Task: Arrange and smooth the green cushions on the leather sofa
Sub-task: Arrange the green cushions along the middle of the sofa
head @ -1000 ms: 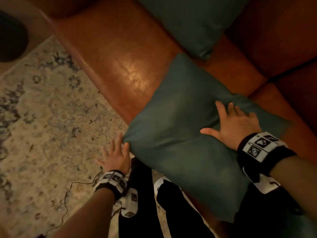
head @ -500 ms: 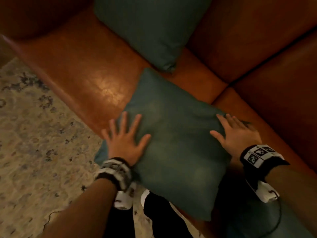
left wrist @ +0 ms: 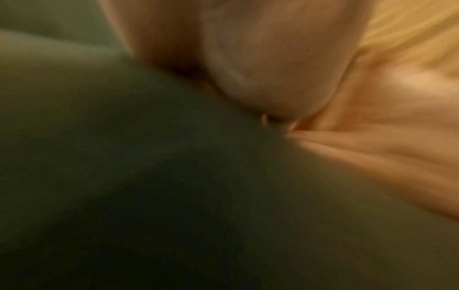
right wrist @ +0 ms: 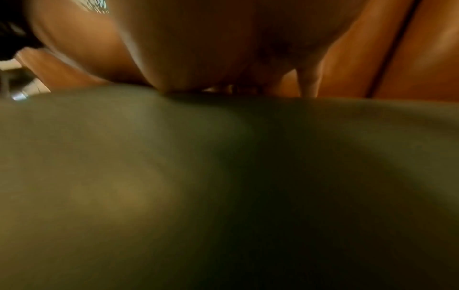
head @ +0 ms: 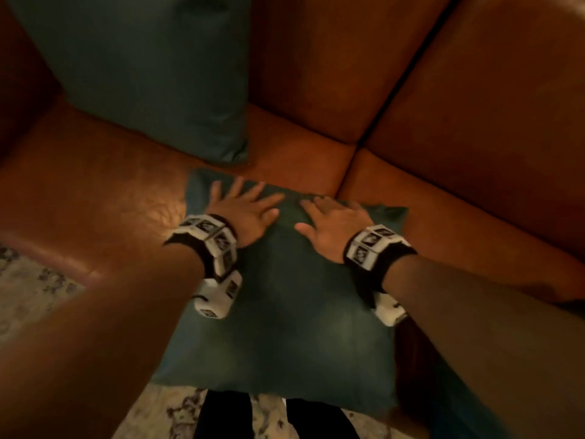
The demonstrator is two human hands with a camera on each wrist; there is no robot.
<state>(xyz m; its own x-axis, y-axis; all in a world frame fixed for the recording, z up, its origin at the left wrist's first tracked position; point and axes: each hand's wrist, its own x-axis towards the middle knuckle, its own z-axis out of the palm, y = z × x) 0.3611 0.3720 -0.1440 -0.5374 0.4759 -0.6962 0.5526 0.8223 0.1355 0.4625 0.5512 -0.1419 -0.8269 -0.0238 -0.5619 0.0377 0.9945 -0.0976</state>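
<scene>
Two hands lie flat with fingers spread on the far half of a square dark green fabric cushion (head: 285, 327): the left hand (head: 245, 209) near its far left corner, the right hand (head: 332, 224) beside it. This cushion rests on the brown leather sofa (head: 95, 198) seat, its near edge overhanging. Beyond it, a second green cushion (head: 142, 68) leans against the sofa back.
</scene>
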